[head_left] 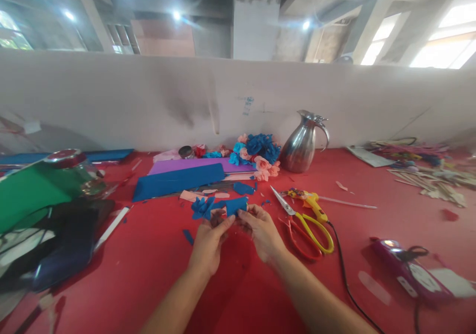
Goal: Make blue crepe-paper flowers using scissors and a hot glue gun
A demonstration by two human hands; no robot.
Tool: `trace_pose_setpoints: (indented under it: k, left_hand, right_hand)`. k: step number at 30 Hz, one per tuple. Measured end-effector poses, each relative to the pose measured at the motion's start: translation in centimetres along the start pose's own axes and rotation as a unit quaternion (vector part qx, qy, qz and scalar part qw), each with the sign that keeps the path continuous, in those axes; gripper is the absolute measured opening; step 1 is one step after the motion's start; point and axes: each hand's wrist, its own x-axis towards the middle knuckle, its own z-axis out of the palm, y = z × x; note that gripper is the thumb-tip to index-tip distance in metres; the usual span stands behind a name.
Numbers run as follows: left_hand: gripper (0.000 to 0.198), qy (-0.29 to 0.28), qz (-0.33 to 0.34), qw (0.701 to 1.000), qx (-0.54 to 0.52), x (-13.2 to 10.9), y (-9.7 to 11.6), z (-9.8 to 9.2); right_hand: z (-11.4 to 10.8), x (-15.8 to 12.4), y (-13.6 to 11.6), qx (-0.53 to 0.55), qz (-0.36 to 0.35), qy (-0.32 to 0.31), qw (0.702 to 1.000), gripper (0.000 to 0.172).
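Between my two hands, above the red tabletop [245,284], is a blue paper flower [202,208] with ruffled petals pointing left. A blue paper strip [235,205] stretches from its base toward the right. My left hand [211,237] pinches around the flower's base with the thumb on top. My right hand [262,227] grips the right end of the strip between thumb and fingers. The fingertips of both hands nearly meet and are partly hidden. Just beyond them lie blue paper scraps [243,189] and pink scraps [191,195].
Scissors [293,210], red-handled pliers [303,242] and a yellow glue gun [310,202] with a black cord lie to the right. Behind stand a bunch of paper flowers [262,150] and a metal jug [300,145]. Blue paper [178,180] lies back left; a purple device [412,269] sits front right.
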Motion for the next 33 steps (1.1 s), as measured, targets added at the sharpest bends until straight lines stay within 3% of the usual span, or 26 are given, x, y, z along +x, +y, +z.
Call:
trace_pose_setpoints:
  k: [7,10,12,14,16,19,21,23,25,29,31,33]
  left_hand:
    - [0.029,0.02,-0.012,0.999,-0.027,0.8,0.0,-0.5]
    - [0.029,0.031,-0.004,0.999,-0.045,1.2,0.2,-0.7]
    - [0.027,0.022,0.013,0.999,-0.04,1.2,0.4,-0.8]
    - [0.023,0.002,0.034,0.999,-0.029,1.1,0.6,-0.9]
    - [0.021,-0.017,0.043,0.999,-0.017,1.1,0.6,-1.0]
    - [0.025,-0.032,0.039,0.999,-0.009,1.2,0.5,-1.1]
    - [0.028,-0.041,0.039,0.998,-0.017,1.3,0.3,-1.1]
    - [0.028,-0.037,0.028,0.998,-0.034,1.4,0.2,-1.1]
    - [0.024,-0.018,-0.005,0.998,-0.053,1.4,0.3,-1.1]
    - [0.02,0.007,-0.045,0.998,-0.044,1.4,0.9,-1.3]
    - [0.022,0.011,-0.037,0.999,-0.034,1.5,1.1,-1.5]
    - [0.02,0.016,-0.031,0.999,-0.032,1.7,1.2,-1.8]
  right_hand:
    - [0.1,0.1,0.1,-0.071,-0.009,-0.055,0.996,0.032]
    - [-0.3,0.5,-0.8,-0.156,-0.027,-0.07,0.985,0.028]
    - [-1.3,0.6,-2.3,-0.259,-0.085,-0.063,0.96,0.023]
    - [-3.3,0.3,-4.1,-0.403,-0.148,-0.041,0.902,0.016]
    - [-6.0,-0.5,-5.8,-0.558,-0.178,0.014,0.81,0.019]
    - [-10.4,-1.9,-7.0,-0.717,-0.114,0.121,0.676,0.03]
    - [-12.7,-2.5,-6.9,-0.757,-0.065,0.127,0.638,0.032]
    - [-14.1,-2.6,-6.4,-0.755,-0.076,0.116,0.641,0.036]
    - [-14.8,-2.3,-5.9,-0.73,-0.09,0.109,0.669,0.035]
    - [-15.0,-1.9,-5.5,-0.61,-0.06,0.128,0.779,0.035]
    - [-14.6,-2.6,-5.9,-0.548,-0.036,0.121,0.827,0.045]
    - [-13.9,-3.9,-6.4,-0.462,-0.024,0.072,0.883,0.061]
